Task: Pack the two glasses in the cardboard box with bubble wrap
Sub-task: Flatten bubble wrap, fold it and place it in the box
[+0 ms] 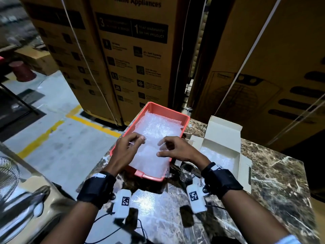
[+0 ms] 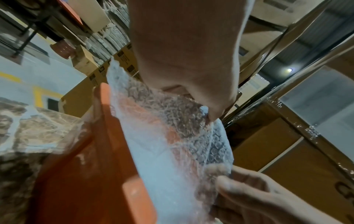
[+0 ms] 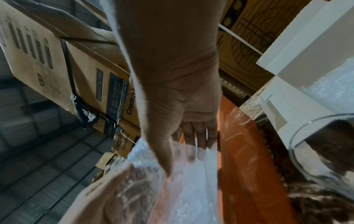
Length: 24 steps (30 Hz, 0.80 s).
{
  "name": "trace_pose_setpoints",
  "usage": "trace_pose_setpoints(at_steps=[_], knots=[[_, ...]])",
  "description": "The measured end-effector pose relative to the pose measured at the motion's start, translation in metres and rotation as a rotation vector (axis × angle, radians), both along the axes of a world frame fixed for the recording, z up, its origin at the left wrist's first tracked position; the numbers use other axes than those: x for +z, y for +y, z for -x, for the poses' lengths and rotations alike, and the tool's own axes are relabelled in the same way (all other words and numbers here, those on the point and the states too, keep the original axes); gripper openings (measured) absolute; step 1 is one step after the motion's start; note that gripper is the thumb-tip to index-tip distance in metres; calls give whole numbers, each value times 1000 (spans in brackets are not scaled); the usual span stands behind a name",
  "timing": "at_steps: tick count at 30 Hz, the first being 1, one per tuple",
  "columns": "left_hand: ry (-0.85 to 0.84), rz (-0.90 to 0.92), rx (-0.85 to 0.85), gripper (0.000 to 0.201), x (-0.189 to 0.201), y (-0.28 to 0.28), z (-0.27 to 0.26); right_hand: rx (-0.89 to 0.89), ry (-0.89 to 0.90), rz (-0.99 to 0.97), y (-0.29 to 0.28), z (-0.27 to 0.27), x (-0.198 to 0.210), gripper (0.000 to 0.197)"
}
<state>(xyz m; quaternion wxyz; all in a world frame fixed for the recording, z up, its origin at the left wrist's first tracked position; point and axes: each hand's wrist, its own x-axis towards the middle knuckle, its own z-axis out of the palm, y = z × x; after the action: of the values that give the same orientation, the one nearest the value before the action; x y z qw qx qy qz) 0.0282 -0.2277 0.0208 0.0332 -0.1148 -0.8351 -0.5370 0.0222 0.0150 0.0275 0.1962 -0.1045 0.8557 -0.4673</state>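
Observation:
An orange tray on the marble table holds sheets of bubble wrap. Both hands are over it. My left hand pinches the top sheet at its left edge, thumb against fingers. My right hand pinches the same sheet a little to the right, lifting it off the pile. A clear glass stands on the table just under my right wrist, also visible in the right wrist view. The white cardboard box lies open to the right with bubble wrap inside.
Tall brown appliance cartons stand directly behind the table. The table's left edge drops to a grey floor with yellow lines. A fan sits at the far left. Cables trail over the near marble.

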Motion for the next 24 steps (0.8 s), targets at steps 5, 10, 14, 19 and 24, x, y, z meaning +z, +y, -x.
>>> trace_pose_setpoints(at_steps=[5, 10, 14, 19, 24], knots=[[98, -81, 13, 17, 31, 13, 5, -110, 240, -76, -3, 5, -5, 13], [189, -155, 14, 21, 65, 25, 6, -301, 293, 122, 8, 9, 21, 14], [208, -179, 57, 27, 73, 36, 9, -443, 299, 425, 27, 1, 51, 21], [-186, -275, -119, 71, 61, 69, 7, -520, 367, 397, 56, -21, 65, 8], [-417, -612, -260, 84, 44, 114, -23, -664, 372, 329, 92, -54, 56, 12]])
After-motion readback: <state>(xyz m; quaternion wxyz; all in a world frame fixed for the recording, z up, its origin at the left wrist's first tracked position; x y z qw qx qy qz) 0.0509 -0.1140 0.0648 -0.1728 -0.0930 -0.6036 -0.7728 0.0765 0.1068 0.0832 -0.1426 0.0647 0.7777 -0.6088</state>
